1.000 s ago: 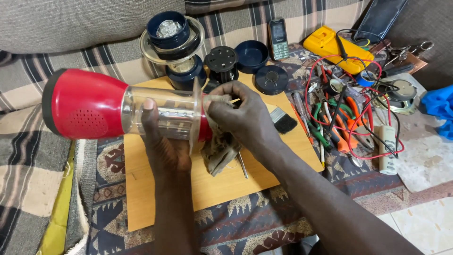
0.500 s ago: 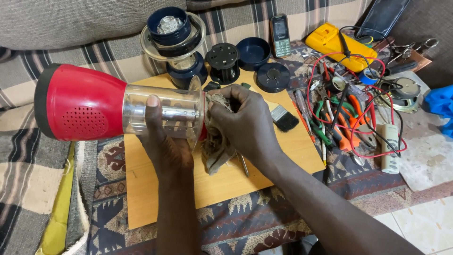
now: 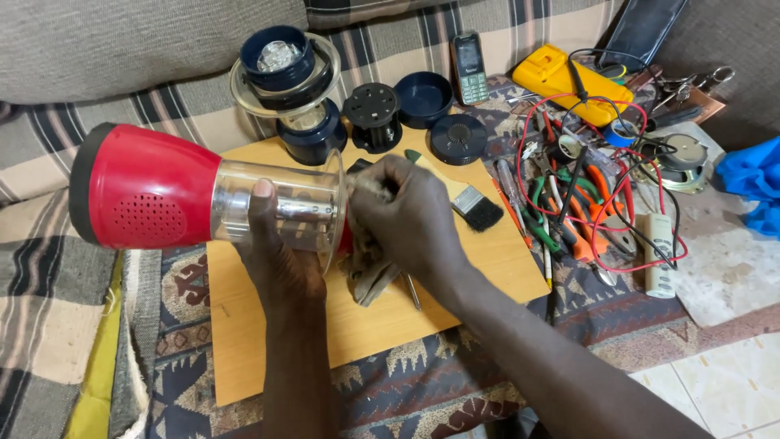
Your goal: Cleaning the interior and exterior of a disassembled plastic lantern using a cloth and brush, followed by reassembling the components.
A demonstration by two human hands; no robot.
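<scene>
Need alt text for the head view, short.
Left hand grips the clear middle of a red lantern held sideways over a wooden board, while the right hand works a rag at its open end. Pliers, wires and lantern parts lie around.

Single head-mounted view, looking steeply down and forward from the person's own position. Both forearms enter from the bottom edge. The wooden board (image 3: 455, 301) sits close, mid-frame; a striped sofa (image 3: 162, 49) fills the top, tiled floor (image 3: 715, 382) the lower right.

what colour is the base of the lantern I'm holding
Red, on the lantern base, seen clearest in the head view.
</scene>
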